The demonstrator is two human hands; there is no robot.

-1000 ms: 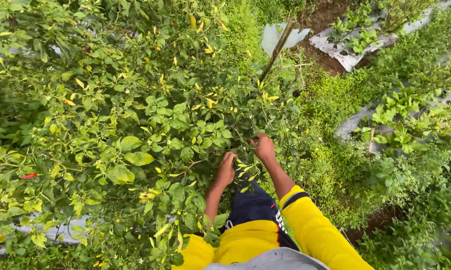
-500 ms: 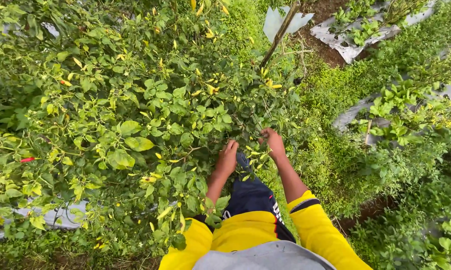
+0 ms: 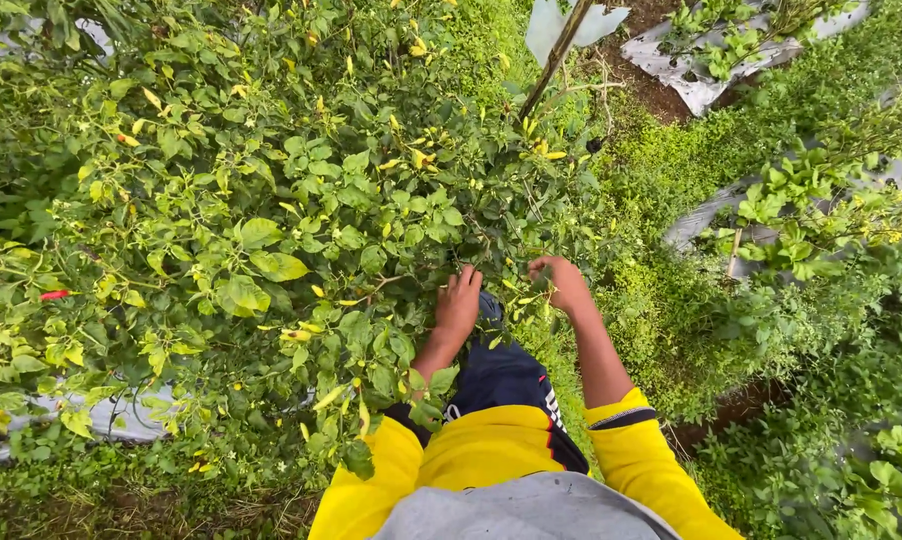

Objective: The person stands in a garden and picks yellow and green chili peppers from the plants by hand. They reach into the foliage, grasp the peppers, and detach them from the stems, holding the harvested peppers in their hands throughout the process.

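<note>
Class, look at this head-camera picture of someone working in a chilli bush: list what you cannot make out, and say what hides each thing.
1. Left hand: fingertips buried in leaves of the chilli bush; grip unclear.
2. Right hand: fingers curl into foliage; whether it holds a chilli is too small to tell.
3. Wooden stake: top cut by the upper edge, base hidden by leaves.
4. Grey plastic mulch: mostly covered by plants.

Daylit field: grey mulch sheeting, a wooden stake, green groundcover.
</note>
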